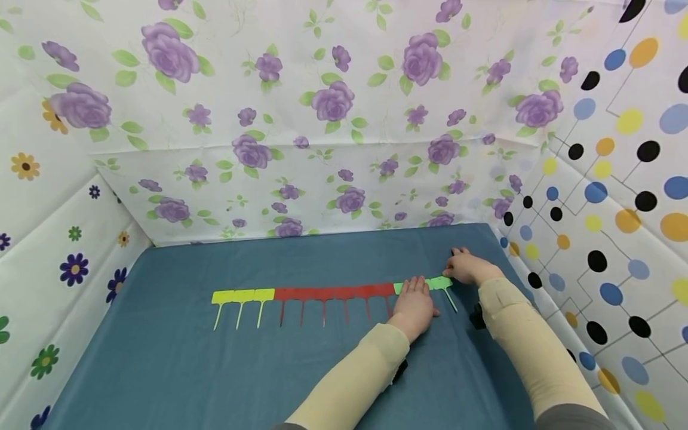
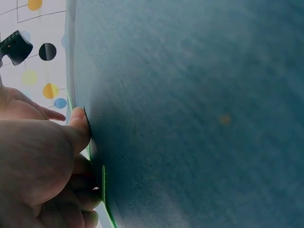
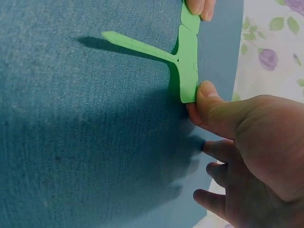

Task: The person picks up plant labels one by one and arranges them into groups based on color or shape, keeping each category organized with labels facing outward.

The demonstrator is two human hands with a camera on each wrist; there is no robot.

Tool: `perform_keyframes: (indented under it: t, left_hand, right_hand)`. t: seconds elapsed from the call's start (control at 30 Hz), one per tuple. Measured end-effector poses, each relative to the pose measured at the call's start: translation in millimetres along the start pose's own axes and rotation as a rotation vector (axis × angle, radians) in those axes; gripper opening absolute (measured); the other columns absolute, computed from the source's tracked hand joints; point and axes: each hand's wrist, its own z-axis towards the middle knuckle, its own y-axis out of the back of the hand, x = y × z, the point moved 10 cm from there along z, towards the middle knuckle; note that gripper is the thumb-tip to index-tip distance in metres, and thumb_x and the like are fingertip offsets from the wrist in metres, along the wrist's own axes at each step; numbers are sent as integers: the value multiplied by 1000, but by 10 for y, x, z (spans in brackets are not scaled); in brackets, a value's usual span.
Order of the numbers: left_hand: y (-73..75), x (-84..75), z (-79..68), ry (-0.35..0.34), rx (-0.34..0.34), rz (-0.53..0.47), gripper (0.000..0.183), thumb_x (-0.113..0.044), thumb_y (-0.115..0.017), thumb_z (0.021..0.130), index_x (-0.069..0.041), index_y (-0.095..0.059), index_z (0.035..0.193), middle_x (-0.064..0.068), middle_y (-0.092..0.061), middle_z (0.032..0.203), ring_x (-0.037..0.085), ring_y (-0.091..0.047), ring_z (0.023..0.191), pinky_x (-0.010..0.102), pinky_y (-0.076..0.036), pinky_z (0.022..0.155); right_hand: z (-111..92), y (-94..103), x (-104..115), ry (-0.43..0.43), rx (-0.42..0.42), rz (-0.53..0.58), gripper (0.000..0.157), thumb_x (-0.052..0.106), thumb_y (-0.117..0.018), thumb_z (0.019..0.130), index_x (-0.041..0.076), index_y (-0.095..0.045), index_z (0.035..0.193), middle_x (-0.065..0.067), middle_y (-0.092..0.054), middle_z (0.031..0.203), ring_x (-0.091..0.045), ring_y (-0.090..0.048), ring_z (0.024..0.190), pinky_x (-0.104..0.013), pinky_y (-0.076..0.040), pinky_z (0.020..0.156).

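Observation:
A row of T-shaped plastic plant labels lies edge to edge on the blue cloth: three yellow labels (image 1: 243,296), several red labels (image 1: 334,293) and green ones at the right end. My left hand (image 1: 415,307) rests with extended fingers over the green part and hides some of it; its thumb (image 2: 80,124) lies along the cloth in the left wrist view. At the far right end, my right hand (image 1: 469,267) pinches a corner of the last green label (image 3: 188,66) between thumb and index finger. That label's pointed stem slants toward the near side, its head touching the neighbouring green label (image 3: 190,21).
Blue cloth (image 1: 177,358) covers the table. A wall sheet with purple flowers (image 1: 333,101) stands behind, a dotted sheet (image 1: 613,292) close to my right arm, and a flowered sheet (image 1: 75,269) at the left. Dark wrist cameras (image 1: 476,316) sit under the sleeves.

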Motion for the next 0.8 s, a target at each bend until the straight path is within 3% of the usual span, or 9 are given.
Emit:
perform_keyframes:
  t: [0.17, 0.4, 0.6, 0.8]
  left_hand:
    - [69, 16, 27, -38, -44, 20, 73, -63, -44, 109, -16, -46, 164, -1, -35, 172, 16, -30, 159, 31, -21, 131]
    - [184, -4, 19, -93, -117, 51, 54, -67, -60, 101, -22, -77, 129, -4, -63, 138, 13, -57, 130, 34, -33, 125]
    - [244, 14, 69, -114, -90, 31, 48, -67, -62, 101, -26, -82, 114, -4, -69, 128, 14, -64, 122, 39, -32, 127]
    - [279, 97, 157, -119, -10, -93, 46, -59, -53, 109, -25, -84, 102, -6, -77, 114, 14, -69, 117, 43, -25, 131]
  right_hand:
    - [-5, 32, -17, -18, -6, -6, 42, 27, -58, 112, -4, -70, 137, -41, -17, 168, -61, -10, 155, -73, -26, 122]
    - [-22, 17, -61, -48, -14, -25, 48, 38, -59, 112, -4, -74, 129, -42, -26, 164, -63, -15, 153, -72, -29, 121]
    - [-44, 36, -58, -29, -26, 11, 53, 41, -56, 112, -6, -71, 132, -43, -25, 164, -63, -17, 152, -72, -30, 120]
    - [-75, 90, -74, -23, -30, 48, 59, 43, -52, 114, -7, -65, 141, -42, -33, 161, -62, -21, 152, -72, -31, 120]
